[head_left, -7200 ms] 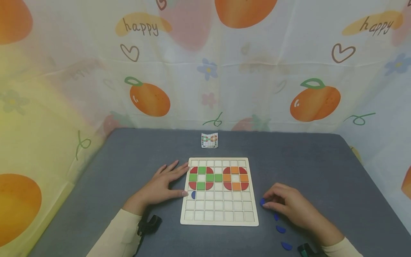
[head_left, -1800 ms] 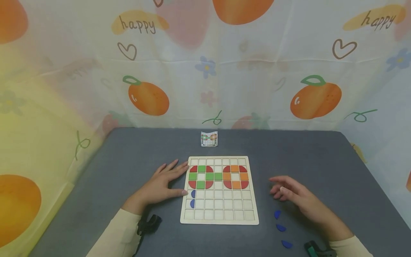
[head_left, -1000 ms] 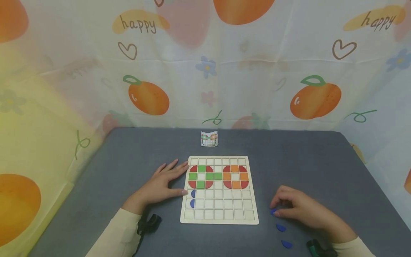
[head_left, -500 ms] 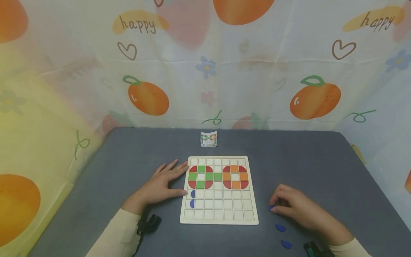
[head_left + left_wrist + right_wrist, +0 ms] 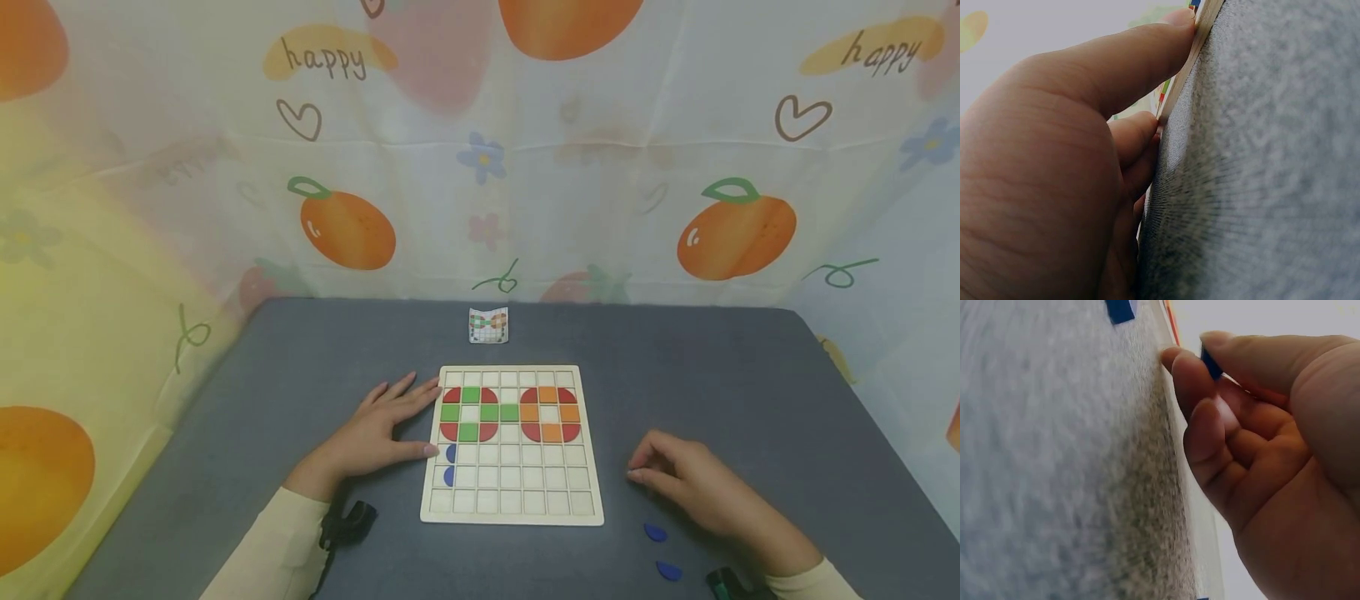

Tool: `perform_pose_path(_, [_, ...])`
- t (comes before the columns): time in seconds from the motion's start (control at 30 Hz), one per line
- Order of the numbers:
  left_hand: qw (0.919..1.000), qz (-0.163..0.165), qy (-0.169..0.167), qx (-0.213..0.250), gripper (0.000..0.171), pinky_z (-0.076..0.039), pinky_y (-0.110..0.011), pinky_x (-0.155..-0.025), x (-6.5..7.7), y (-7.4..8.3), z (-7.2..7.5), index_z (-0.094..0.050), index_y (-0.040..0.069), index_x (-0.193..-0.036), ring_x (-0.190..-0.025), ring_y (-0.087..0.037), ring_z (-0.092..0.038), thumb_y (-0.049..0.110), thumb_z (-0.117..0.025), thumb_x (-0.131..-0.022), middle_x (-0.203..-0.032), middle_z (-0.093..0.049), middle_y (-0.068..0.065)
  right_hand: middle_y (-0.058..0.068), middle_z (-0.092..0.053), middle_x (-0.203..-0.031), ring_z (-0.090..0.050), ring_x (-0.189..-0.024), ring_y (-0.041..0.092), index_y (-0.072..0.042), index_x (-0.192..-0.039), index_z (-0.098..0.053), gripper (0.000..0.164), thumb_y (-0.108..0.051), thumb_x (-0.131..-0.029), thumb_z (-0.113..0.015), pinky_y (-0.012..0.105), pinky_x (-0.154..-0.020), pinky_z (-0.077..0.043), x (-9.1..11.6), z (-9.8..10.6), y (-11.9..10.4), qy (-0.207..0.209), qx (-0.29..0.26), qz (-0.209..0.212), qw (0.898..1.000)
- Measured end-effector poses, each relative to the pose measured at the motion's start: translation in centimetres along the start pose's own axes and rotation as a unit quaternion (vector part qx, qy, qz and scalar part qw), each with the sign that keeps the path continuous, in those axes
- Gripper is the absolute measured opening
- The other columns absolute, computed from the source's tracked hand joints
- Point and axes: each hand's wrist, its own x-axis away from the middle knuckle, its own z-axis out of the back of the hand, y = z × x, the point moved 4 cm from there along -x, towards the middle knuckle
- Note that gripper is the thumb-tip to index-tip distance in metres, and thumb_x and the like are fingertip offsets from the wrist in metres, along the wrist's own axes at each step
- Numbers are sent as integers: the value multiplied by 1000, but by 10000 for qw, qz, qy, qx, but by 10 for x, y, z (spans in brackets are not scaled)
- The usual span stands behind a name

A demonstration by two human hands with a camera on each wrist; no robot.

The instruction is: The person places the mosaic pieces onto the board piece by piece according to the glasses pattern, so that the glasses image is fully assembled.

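On the grey table lies a pale wooden grid board (image 5: 531, 477) with red, green and orange pieces in two ring shapes. Two blue half-round pieces, one (image 5: 451, 453) above the other (image 5: 448, 477), sit in its left column. My left hand (image 5: 378, 429) lies with fingers spread, fingertips and thumb on the board's left edge. To the right of the board, my right hand (image 5: 693, 487) pinches a blue piece (image 5: 1211, 364) between thumb and fingers; the hand hides that piece in the head view. Nearer the front lie two more blue half-round pieces (image 5: 656, 532) (image 5: 669, 572).
A small pattern card (image 5: 488, 326) with a matching coloured grid lies behind the board. A patterned cloth (image 5: 585, 192) hangs behind the table. Dark camera mounts (image 5: 351, 523) sit at both wrists.
A second blue piece has come onto the board's left column. The right hand has since picked up another blue piece from the table and raised it slightly. The left hand stays put.
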Motion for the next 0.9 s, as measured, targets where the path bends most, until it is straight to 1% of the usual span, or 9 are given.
perform_pose_path(0.1, [10000,6,2,-11,95,-2,-68,-126,0,1,0,-41,21,-171,-165,-36,-14,59,-81,-93,-175,-34,3,-11,-70,-88,-64,-75,7,-17,-102,-69,10,-14,-104,-77,29,-65,-55,0,0,-3,64,-124,62,9999])
perform_pose_path(0.2, [10000,19,10,-26,95,-2,-68,-126,0,1,0,-41,21,-171,-165,-36,-14,59,-82,-93,-175,-34,3,-12,-71,-90,-64,-75,8,-18,-100,-69,11,-13,-102,-79,28,-65,-55,0,0,-5,173,-193,216,9994])
perform_pose_path(0.37, [10000,17,15,-45,96,-3,-68,-125,0,0,0,-41,21,-171,-165,-36,-14,60,-82,-93,-175,-34,4,-10,-72,-93,-67,-77,9,-19,-99,-72,14,-12,-98,-84,27,-67,-56,-1,-4,-11,329,-454,478,9973])
perform_pose_path(0.47, [10000,17,-12,-57,96,-3,-68,-126,-1,0,-1,-41,22,-171,-165,-36,-14,61,-81,-93,-175,-34,5,-6,-73,-96,-70,-80,10,-17,-100,-73,15,-8,-97,-85,28,-71,-59,-3,-7,-17,340,-582,562,9961])
perform_pose_path(0.57, [10000,15,-23,-49,96,-3,-68,-126,-1,-1,-1,-41,22,-171,-165,-35,-14,61,-81,-93,-175,-33,5,-4,-73,-98,-70,-84,10,-17,-102,-74,16,-8,-96,-86,28,-73,-60,-6,-11,-24,310,-556,504,9967])
perform_pose_path(0.67, [10000,12,-16,-33,96,-2,-68,-126,-1,-1,-1,-41,21,-171,-165,-35,-13,60,-82,-93,-175,-33,4,-6,-74,-104,-69,-86,10,-16,-107,-76,16,-10,-96,-86,29,-75,-60,-9,-15,-31,276,-479,453,9974])
perform_pose_path(0.8, [10000,16,4,-19,96,-2,-68,-126,-1,-2,-1,-40,22,-171,-165,-35,-13,60,-82,-93,-175,-34,4,-8,-73,-109,-66,-88,9,-14,-112,-81,19,-7,-96,-85,29,-78,-59,-15,-23,-40,285,-268,633,9972])
perform_pose_path(0.9, [10000,1,16,5,96,-2,-68,-126,-1,-1,-1,-40,22,-171,-165,-35,-13,60,-82,-93,-175,-34,4,-9,-72,-109,-65,-89,9,-15,-110,-81,19,-4,-95,-85,28,-80,-58,-19,-30,-48,258,-154,768,9966])
